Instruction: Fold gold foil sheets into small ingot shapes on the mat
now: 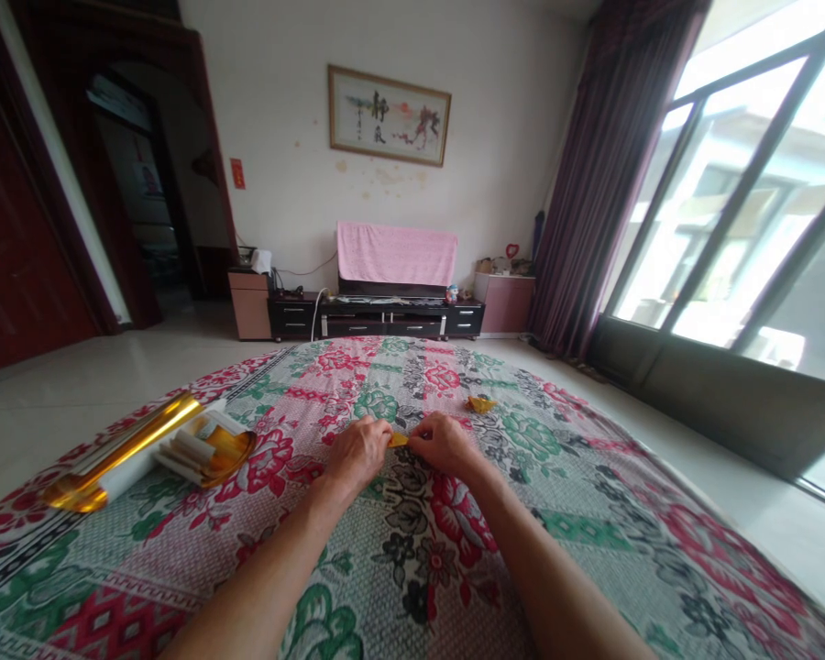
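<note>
Over the middle of the flowered cloth, my left hand (361,451) and my right hand (445,444) pinch a small piece of gold paper (399,440) between them. Its left end is in the fingers of my left hand, its right end in those of my right. Most of the piece is hidden by the fingertips, so its full shape does not show. A second small gold piece, folded or crumpled (481,404), lies on the cloth just beyond my right hand, apart from it.
A roll of shiny gold sheet (141,445) lies at the left, beside a stack of white and gold pieces (210,447). The patterned cloth (357,587) covers the broad surface before me. Beyond stand a low black cabinet (295,318) and a pink cloth (397,252) draped over something.
</note>
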The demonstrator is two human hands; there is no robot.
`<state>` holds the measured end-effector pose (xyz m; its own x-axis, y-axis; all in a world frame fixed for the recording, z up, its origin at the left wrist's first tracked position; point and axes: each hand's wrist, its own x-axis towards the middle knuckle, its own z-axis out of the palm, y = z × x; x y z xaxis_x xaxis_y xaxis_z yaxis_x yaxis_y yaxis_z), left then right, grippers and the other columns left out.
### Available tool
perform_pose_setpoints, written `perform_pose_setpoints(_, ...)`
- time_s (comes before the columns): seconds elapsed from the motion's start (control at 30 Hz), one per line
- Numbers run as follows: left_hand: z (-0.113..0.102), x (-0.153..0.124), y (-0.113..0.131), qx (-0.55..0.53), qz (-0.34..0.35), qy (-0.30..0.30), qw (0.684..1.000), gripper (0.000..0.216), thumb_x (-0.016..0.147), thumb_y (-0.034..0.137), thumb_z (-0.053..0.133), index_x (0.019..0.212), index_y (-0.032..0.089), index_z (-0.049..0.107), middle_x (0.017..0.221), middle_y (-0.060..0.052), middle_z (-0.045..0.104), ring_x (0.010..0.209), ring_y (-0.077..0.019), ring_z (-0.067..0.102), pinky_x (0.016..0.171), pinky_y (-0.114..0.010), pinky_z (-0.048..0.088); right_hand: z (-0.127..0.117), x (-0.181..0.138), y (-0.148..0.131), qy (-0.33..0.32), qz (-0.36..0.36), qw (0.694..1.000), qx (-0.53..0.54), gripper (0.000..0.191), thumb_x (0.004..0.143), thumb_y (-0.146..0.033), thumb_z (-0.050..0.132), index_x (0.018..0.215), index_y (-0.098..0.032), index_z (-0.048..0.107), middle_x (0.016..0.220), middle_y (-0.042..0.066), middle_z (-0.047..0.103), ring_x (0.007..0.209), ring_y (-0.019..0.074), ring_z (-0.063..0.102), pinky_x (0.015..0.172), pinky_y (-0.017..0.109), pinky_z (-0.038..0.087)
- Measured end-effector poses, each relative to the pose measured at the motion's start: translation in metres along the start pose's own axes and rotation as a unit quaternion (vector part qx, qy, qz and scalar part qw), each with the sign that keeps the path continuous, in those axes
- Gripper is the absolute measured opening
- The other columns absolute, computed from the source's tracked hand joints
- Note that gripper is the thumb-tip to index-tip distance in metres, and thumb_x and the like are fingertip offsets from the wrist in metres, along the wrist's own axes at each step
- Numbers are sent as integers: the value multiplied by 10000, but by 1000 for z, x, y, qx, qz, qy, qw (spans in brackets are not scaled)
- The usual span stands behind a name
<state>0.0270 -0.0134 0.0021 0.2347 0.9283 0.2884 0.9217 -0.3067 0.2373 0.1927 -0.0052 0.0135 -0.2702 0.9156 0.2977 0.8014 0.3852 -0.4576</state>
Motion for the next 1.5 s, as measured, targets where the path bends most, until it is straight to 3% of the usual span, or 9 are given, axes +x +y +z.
perform_pose_setpoints(0.3,1,0,0,-2,0,5,1000,266,873,272,349,902,227,609,850,-40,587,810,-150,556,721,-243,385,6,1,-9,-30,57,998,-21,210,687,-197,516,609,-106,687,525,26,608,487,66,455,442,167,255)
perform_pose_setpoints(0.5,2,0,-1,-3,11,19,1000,256,871,276,357,877,222,607,824,-37,588,798,-149,557,717,-240,379,14,-1,-7,50,42,995,-76,206,746,-250,511,660,-154,672,724,54,635,642,112,539,581,188,349)
perform_pose_setpoints(0.77,5,-1,-3,0,18,28,999,260,878,280,349,877,224,603,815,-35,581,773,-143,550,701,-236,372,17,-6,-5,53,6,993,-102,229,818,-263,447,711,-154,618,806,58,596,717,112,548,649,188,362)
perform_pose_setpoints(1.0,6,1,-3,-2,8,18,1000,259,877,276,356,879,220,609,817,-34,583,791,-144,555,716,-236,377,13,-7,-9,51,18,993,-107,238,822,-264,440,688,-150,600,784,57,588,689,110,540,634,192,362)
perform_pose_setpoints(1.27,6,1,-4,-10,11,24,1000,254,874,275,364,892,214,609,833,-40,584,791,-147,554,709,-241,381,13,-9,-9,51,25,997,-57,252,765,-401,543,701,-175,635,823,46,602,709,113,554,645,195,382)
perform_pose_setpoints(1.5,6,1,-4,-10,9,20,1000,258,873,281,361,898,218,610,836,-40,585,796,-150,558,714,-247,382,16,-2,-6,34,50,995,-76,217,768,-350,537,686,-178,642,791,43,593,671,111,543,610,199,367)
